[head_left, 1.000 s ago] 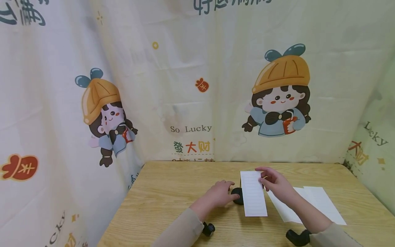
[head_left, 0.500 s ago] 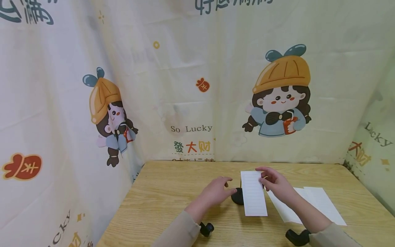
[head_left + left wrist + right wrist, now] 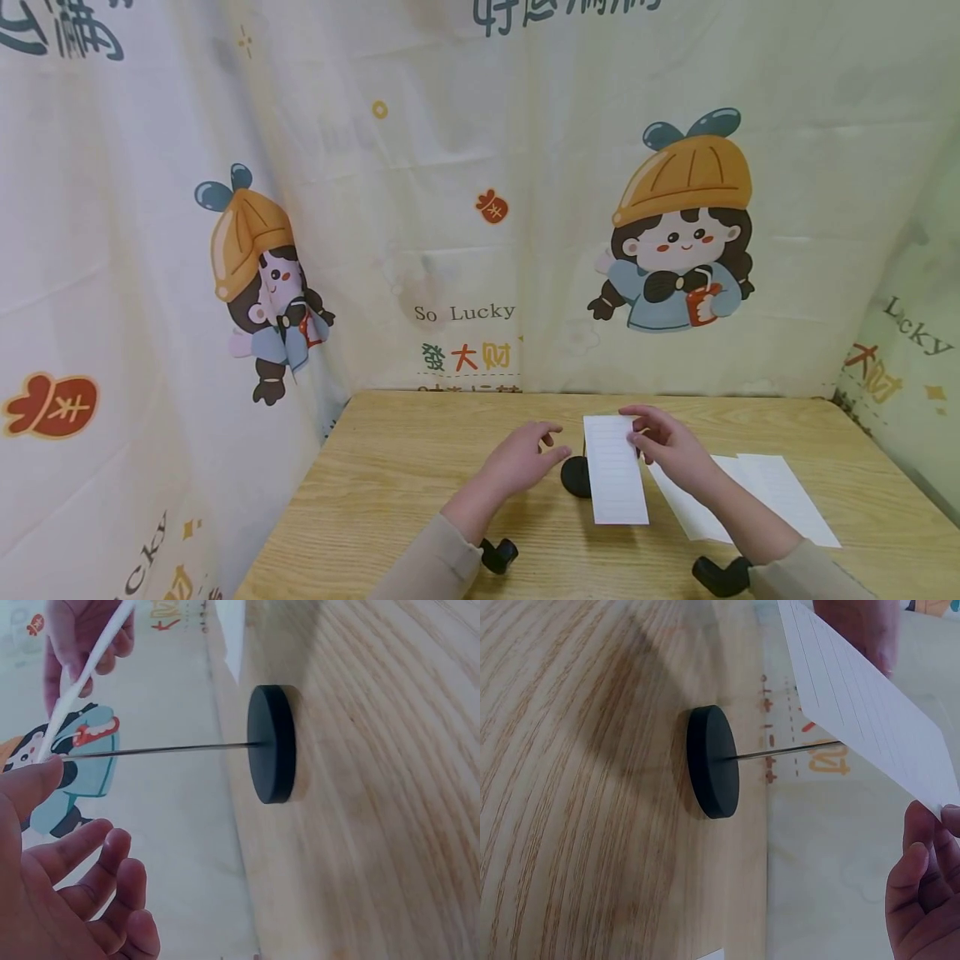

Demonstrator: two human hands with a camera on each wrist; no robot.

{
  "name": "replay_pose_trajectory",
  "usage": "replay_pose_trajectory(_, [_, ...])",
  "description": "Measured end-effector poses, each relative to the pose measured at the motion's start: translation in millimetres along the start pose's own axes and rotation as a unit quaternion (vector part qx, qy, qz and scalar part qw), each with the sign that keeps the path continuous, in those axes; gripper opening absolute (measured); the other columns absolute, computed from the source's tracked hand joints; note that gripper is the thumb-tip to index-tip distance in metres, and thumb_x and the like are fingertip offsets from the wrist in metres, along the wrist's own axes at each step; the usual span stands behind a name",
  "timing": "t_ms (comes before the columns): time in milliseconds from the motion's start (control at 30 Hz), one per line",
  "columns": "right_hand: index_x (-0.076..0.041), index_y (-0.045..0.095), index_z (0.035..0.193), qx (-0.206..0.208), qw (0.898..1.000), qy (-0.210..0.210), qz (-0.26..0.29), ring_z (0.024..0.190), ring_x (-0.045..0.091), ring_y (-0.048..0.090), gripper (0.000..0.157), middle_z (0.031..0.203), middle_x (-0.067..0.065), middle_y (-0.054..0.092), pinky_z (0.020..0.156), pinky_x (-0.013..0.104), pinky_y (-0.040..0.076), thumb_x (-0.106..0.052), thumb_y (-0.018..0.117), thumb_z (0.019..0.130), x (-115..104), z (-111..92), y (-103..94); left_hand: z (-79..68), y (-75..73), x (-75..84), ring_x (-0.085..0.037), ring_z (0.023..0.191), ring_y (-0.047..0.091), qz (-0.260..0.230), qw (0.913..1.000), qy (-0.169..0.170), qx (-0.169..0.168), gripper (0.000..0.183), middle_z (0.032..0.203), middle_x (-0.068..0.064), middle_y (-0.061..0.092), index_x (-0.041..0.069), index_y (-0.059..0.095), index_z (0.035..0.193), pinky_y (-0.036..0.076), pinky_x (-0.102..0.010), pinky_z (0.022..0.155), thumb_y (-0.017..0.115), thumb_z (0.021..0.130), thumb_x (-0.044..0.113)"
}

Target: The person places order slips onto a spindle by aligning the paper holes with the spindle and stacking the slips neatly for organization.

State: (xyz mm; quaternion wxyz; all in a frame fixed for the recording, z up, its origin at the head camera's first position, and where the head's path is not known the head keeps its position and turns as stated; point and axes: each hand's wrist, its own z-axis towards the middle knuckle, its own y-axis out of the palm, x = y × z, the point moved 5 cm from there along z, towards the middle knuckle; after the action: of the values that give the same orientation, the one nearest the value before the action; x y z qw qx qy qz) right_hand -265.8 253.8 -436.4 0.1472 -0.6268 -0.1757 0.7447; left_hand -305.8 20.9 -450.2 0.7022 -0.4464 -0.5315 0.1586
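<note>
A narrow white lined sheet of paper (image 3: 617, 479) is pinched at its upper right edge by my right hand (image 3: 671, 446); the pinched corner shows in the right wrist view. Behind the sheet stands a round black base (image 3: 271, 746) with a thin metal rod (image 3: 172, 749) rising from it, and the rod's upper end is hidden in the right wrist view. My left hand (image 3: 519, 460) hovers just left of the base in the head view, fingers loosely bent and holding nothing. In the left wrist view its thumb tip overlaps the rod's top, close to the paper.
More white sheets (image 3: 791, 504) lie on the wooden table (image 3: 405, 467) to the right, partly under my right forearm. Short black pieces (image 3: 722, 577) show beside both sleeves. A printed curtain (image 3: 450, 233) hangs along the table's back edge.
My left hand has drawn back a little to the left from the black base, uncovering more of it. The right hand and the paper have stayed nearly still.
</note>
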Motion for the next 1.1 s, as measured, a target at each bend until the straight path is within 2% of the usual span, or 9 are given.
replay_pose_trajectory(200, [-0.010, 0.051, 0.138, -0.002, 1.000, 0.003, 0.001, 0.082, 0.029, 0.058, 0.043, 0.107, 0.014, 0.055, 0.067, 0.032, 0.053, -0.017, 0.064, 0.098, 2.4, 1.8, 1.2, -2.1, -5.4, 9.2, -0.008, 0.087, 0.052, -0.041, 0.9991, 0.008, 0.004, 0.045, 0.105, 0.011, 0.057, 0.024, 0.060, 0.134, 0.045, -0.031, 0.071, 0.058, 0.097, 0.050])
replay_pose_trajectory(400, [-0.009, 0.051, 0.138, 0.000, 1.000, 0.008, -0.001, 0.082, 0.033, 0.059, 0.043, 0.106, 0.014, 0.055, 0.067, 0.032, 0.053, -0.017, 0.064, 0.098, 3.1, 4.2, 0.7, -1.5, -7.9, 14.9, -0.007, 0.088, 0.053, -0.080, 0.9967, 0.007, 0.011, 0.042, 0.102, 0.013, 0.057, 0.025, 0.063, 0.129, 0.045, -0.030, 0.069, 0.057, 0.097, 0.051])
replay_pose_trajectory(733, [-0.008, 0.051, 0.139, -0.005, 1.000, 0.015, 0.001, 0.082, 0.025, 0.058, 0.044, 0.109, 0.015, 0.056, 0.068, 0.034, 0.054, -0.018, 0.064, 0.098, 3.5, 10.0, 3.5, 8.6, -7.9, 23.2, -0.010, 0.085, 0.054, -0.136, 0.9891, -0.032, 0.045, 0.030, 0.094, 0.014, 0.058, 0.027, 0.069, 0.117, 0.046, -0.032, 0.066, 0.060, 0.097, 0.047])
replay_pose_trajectory(1100, [-0.008, 0.051, 0.139, -0.010, 1.000, 0.018, 0.002, 0.085, 0.027, 0.059, 0.044, 0.109, 0.015, 0.056, 0.070, 0.036, 0.054, -0.018, 0.063, 0.098, 1.4, 12.9, 5.5, 21.6, -4.2, 29.0, -0.011, 0.093, 0.057, -0.145, 0.9857, -0.049, 0.071, 0.030, 0.098, 0.015, 0.062, 0.023, 0.069, 0.113, 0.048, -0.034, 0.075, 0.063, 0.096, 0.046])
